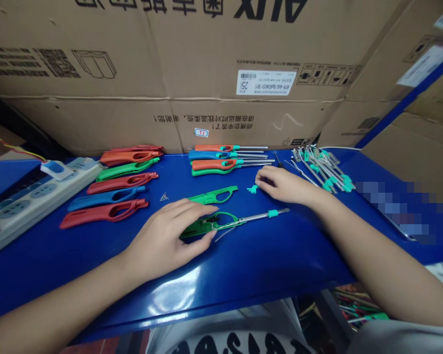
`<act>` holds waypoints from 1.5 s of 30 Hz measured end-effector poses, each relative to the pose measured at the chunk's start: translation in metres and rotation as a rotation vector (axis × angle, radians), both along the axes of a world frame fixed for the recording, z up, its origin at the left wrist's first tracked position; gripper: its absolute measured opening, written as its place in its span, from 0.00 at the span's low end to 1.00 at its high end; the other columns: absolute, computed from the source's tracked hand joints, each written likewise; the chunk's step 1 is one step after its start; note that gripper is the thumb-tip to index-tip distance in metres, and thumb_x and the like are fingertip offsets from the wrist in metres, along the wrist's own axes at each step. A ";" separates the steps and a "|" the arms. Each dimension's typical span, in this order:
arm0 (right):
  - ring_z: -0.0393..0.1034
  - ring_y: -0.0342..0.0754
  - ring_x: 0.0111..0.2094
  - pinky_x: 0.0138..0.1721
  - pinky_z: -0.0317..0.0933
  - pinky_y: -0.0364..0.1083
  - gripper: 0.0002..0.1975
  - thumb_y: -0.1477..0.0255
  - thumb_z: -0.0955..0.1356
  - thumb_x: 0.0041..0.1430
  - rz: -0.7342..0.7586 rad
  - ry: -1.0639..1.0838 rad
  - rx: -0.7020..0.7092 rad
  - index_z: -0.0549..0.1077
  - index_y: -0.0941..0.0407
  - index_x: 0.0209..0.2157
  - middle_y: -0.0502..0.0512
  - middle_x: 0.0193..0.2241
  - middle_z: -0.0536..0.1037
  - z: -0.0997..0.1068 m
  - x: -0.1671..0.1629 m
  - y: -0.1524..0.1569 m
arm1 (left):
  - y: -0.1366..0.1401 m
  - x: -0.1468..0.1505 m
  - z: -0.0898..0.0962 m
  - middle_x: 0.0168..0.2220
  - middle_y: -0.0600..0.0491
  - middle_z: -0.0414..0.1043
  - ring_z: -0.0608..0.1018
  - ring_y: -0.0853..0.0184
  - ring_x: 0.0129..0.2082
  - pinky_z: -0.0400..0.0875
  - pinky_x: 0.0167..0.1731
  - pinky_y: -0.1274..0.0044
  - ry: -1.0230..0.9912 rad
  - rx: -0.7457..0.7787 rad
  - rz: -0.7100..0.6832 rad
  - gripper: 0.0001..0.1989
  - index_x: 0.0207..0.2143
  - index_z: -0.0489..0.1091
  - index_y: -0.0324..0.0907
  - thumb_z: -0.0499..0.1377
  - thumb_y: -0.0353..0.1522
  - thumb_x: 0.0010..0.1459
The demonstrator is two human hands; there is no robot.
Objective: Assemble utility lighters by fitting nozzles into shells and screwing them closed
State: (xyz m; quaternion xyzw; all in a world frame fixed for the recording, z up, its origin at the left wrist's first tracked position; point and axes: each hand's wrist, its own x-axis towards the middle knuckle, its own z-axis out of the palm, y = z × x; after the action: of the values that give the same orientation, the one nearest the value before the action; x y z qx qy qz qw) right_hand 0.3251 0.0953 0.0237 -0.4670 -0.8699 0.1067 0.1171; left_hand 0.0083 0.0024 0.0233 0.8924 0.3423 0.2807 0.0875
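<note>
My left hand (pixel 170 228) rests over the green lighter half-shell (pixel 195 228), gripping it between thumb and fingers on the blue table. A metal tube (pixel 254 217) with a teal collar (pixel 272 213) extends right from this shell, and thin wires lie loosely over it. The matching green half-shell (pixel 214 195) lies just behind, partly hidden by my fingers. My right hand (pixel 280 184) has its fingers closed together at a few small teal plastic pieces (pixel 252 189), its fingertips at their right edge. Small screws (pixel 164 197) lie in a pile left of the shells.
Red, orange, green and blue lighter handles (pixel 109 207) line the left side beside a power strip (pixel 40 196). Assembled lighters (pixel 216 165) lie at the back. Metal tubes with teal collars (pixel 327 169) are heaped right, near a blurred flat device (pixel 387 209). Cardboard (pixel 206 83) walls the back.
</note>
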 end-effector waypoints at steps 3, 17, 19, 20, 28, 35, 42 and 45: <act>0.69 0.51 0.38 0.42 0.63 0.48 0.12 0.69 0.57 0.70 -0.031 -0.111 0.023 0.69 0.57 0.37 0.60 0.40 0.73 -0.010 -0.006 0.000 | -0.002 0.001 0.005 0.45 0.51 0.79 0.79 0.64 0.43 0.73 0.47 0.71 -0.046 0.041 -0.003 0.13 0.50 0.72 0.43 0.62 0.32 0.62; 0.69 0.53 0.43 0.44 0.63 0.50 0.15 0.60 0.58 0.71 0.020 -0.018 0.036 0.68 0.56 0.41 0.59 0.43 0.72 -0.009 -0.013 -0.004 | 0.004 -0.001 0.002 0.39 0.52 0.77 0.77 0.65 0.41 0.70 0.45 0.72 -0.028 -0.045 0.042 0.06 0.39 0.70 0.42 0.55 0.32 0.70; 0.69 0.52 0.42 0.45 0.63 0.50 0.16 0.63 0.56 0.73 0.045 -0.037 0.024 0.69 0.56 0.38 0.59 0.41 0.71 -0.013 -0.015 -0.004 | 0.004 -0.001 0.002 0.40 0.52 0.77 0.77 0.64 0.42 0.69 0.46 0.71 -0.013 -0.042 0.051 0.05 0.41 0.70 0.42 0.54 0.32 0.70; 0.69 0.52 0.41 0.46 0.63 0.50 0.17 0.64 0.55 0.72 0.044 -0.043 0.023 0.69 0.56 0.37 0.60 0.40 0.71 -0.014 -0.016 -0.004 | 0.004 0.000 0.001 0.41 0.52 0.77 0.77 0.64 0.42 0.69 0.47 0.70 -0.007 -0.040 0.055 0.05 0.41 0.70 0.42 0.55 0.32 0.70; 0.69 0.52 0.40 0.42 0.62 0.49 0.17 0.55 0.66 0.65 -0.004 -0.054 -0.026 0.71 0.55 0.39 0.58 0.39 0.74 0.011 0.001 -0.010 | 0.006 -0.001 0.001 0.40 0.52 0.77 0.77 0.63 0.41 0.70 0.43 0.70 -0.008 -0.033 0.071 0.06 0.37 0.70 0.42 0.59 0.35 0.67; 0.68 0.47 0.32 0.33 0.58 0.45 0.08 0.66 0.67 0.63 0.128 -0.040 -0.165 0.74 0.56 0.33 0.56 0.34 0.75 0.017 -0.002 -0.017 | 0.011 -0.003 0.001 0.40 0.51 0.78 0.77 0.62 0.42 0.71 0.44 0.69 0.013 -0.046 0.091 0.05 0.38 0.72 0.42 0.58 0.33 0.67; 0.69 0.47 0.34 0.35 0.58 0.45 0.05 0.70 0.66 0.65 0.229 -0.055 -0.120 0.73 0.55 0.35 0.55 0.37 0.76 0.012 -0.023 -0.033 | 0.010 -0.002 0.002 0.39 0.50 0.79 0.78 0.61 0.41 0.72 0.43 0.68 0.033 -0.065 0.101 0.05 0.38 0.74 0.42 0.60 0.34 0.65; 0.69 0.47 0.34 0.35 0.60 0.45 0.05 0.71 0.66 0.65 0.233 -0.047 -0.094 0.73 0.55 0.36 0.55 0.37 0.75 0.009 -0.025 -0.034 | 0.010 -0.002 0.001 0.39 0.50 0.80 0.78 0.61 0.40 0.73 0.44 0.67 0.028 -0.081 0.090 0.05 0.37 0.75 0.42 0.59 0.32 0.65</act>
State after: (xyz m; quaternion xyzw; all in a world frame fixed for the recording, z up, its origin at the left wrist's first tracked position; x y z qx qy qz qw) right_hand 0.3004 0.0617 0.0326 -0.3701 -0.9149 0.1492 0.0612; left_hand 0.0065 0.0122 0.0246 0.8756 0.3946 0.2575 0.1062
